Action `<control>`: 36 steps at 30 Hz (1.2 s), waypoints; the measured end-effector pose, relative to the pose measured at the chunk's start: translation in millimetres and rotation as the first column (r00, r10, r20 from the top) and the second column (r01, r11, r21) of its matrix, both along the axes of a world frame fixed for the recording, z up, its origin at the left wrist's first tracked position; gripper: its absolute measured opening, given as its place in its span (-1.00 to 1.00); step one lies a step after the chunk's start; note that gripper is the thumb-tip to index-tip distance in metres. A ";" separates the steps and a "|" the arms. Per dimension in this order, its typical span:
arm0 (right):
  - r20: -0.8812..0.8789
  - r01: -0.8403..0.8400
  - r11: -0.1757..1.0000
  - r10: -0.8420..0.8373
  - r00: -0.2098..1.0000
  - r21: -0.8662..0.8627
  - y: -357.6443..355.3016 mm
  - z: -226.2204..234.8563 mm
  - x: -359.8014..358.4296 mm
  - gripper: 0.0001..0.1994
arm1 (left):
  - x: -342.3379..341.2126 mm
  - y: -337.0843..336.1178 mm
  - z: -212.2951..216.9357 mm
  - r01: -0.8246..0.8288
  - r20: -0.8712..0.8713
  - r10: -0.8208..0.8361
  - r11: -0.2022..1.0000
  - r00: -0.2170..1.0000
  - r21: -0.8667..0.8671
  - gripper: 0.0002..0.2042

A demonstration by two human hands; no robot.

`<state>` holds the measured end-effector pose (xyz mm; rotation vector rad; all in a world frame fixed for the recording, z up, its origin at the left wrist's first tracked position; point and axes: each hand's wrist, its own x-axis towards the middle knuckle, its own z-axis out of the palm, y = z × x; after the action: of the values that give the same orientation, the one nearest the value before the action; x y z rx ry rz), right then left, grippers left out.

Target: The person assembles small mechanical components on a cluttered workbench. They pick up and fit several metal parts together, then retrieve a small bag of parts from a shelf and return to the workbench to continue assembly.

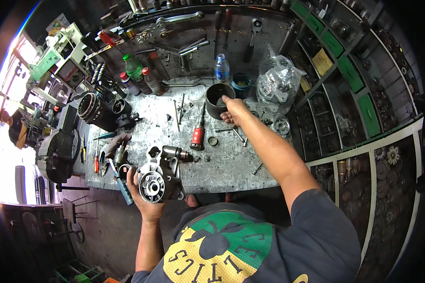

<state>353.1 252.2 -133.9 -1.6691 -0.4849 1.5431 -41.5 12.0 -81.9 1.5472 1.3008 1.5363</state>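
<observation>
Shirt (222, 252), lower centre | our left hand (142, 199) grips housing (157, 175), left of centre: one slip could drop it | our right hand (233, 112) pinches pot (213, 104), upper centre: a shove could topple bottle (222, 69)

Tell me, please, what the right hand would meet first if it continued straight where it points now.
Most likely the dark round pot; the right hand appears at its rim, though depth makes actual contact hard to judge.

Your shirt (323, 228) carries dark capital letters (232, 265) around a green-and-yellow print (215, 244); the bottle (220, 61) has an unreadable blue label (222, 74).
</observation>
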 end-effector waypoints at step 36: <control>0.310 -0.148 0.980 0.102 0.945 0.130 -309.7 10.8 31.9 -0.38 | 152.9 48.7 -40.9 0.580 -0.333 -0.553 0.814 0.764 -0.021 0.27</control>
<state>385.0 -57.5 -123.2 -1.7904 -0.8639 1.3043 111.3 60.7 -122.8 2.0757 0.7984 0.9782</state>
